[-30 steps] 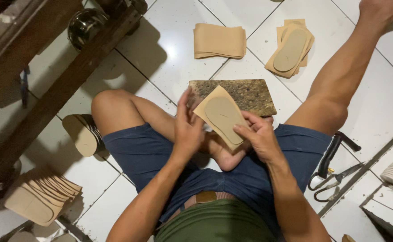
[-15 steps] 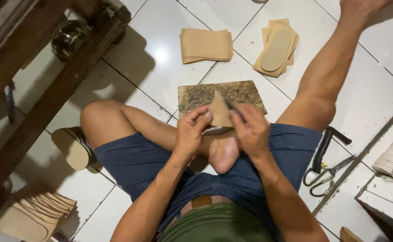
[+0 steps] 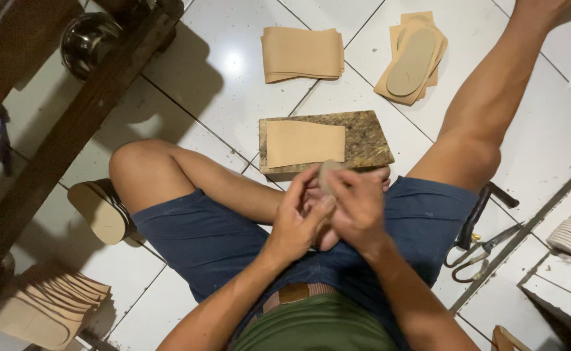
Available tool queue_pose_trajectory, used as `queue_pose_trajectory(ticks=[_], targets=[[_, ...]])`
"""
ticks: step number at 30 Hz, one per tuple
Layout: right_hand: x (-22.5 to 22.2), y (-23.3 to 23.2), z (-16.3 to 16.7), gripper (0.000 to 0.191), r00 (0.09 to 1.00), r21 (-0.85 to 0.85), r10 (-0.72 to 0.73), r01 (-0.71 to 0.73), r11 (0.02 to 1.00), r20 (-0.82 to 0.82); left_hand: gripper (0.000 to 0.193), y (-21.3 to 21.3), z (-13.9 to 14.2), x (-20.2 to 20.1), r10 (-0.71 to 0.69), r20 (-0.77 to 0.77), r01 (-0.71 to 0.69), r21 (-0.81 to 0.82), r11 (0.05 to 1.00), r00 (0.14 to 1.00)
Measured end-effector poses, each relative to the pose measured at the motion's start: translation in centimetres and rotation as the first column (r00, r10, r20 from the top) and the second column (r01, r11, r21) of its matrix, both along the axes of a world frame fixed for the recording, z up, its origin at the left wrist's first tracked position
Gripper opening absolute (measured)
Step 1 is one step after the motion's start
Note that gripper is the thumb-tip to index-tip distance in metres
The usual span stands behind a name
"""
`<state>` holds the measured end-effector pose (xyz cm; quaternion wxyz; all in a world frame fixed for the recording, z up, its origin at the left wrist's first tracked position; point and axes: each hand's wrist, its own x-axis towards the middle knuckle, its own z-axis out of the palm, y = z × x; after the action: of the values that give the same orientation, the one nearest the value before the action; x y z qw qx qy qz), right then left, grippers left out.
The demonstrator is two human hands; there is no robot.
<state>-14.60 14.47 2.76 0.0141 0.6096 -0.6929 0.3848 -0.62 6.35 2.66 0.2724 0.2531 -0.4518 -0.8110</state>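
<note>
I sit on a white tiled floor with a mottled cutting board (image 3: 371, 138) in front of my lap. A rectangular tan sheet (image 3: 305, 143) lies flat on the board. My left hand (image 3: 296, 224) and my right hand (image 3: 358, 209) meet just below the board's near edge. Together they pinch a small tan piece (image 3: 328, 174), seen mostly edge-on, and fingers hide most of it.
A stack of tan sheets (image 3: 302, 52) and a pile topped by a sole-shaped template (image 3: 413, 60) lie beyond the board. Scissors (image 3: 487, 248) rest by my right thigh. Cut soles (image 3: 46, 309) and a shoe last (image 3: 100, 213) sit left. A wooden bench (image 3: 71, 130) runs along the left.
The tan sole-shaped piece I held up over the board has come down close to my lap and turned edge-on. A rectangular tan sheet now shows flat on the board.
</note>
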Motion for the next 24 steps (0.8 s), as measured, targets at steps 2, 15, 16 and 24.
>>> queue_pose_trajectory(ticks=[2, 15, 16, 24], targets=[[0.6, -0.6, 0.2, 0.052, 0.999, 0.015, -0.01, 0.011, 1.0, -0.033, 0.045, -0.5, -0.6, -0.1, 0.177, 0.075, -0.191, 0.288, 0.938, 0.981], [-4.8, -5.0, -5.9, 0.034, 0.291, 0.313, -0.341, 0.139, 0.939, 0.894, 0.027, -10.3, -5.3, 0.6, 0.162, 0.599, -0.19, -0.016, 0.982, 0.784], [-4.8, -5.1, -6.2, 0.036, 0.385, 0.322, -0.351, 0.14, 0.936, 0.853, 0.027, -10.5, -5.4, 0.5, 0.165, 0.594, -0.202, -0.004, 0.979, 0.788], [-4.6, -5.3, -6.6, 0.042, 0.636, 0.363, -0.37, 0.149, 0.92, 0.677, 0.028, -11.2, -6.7, 0.5, 0.157, 0.538, -0.248, 0.102, 0.963, 0.828]])
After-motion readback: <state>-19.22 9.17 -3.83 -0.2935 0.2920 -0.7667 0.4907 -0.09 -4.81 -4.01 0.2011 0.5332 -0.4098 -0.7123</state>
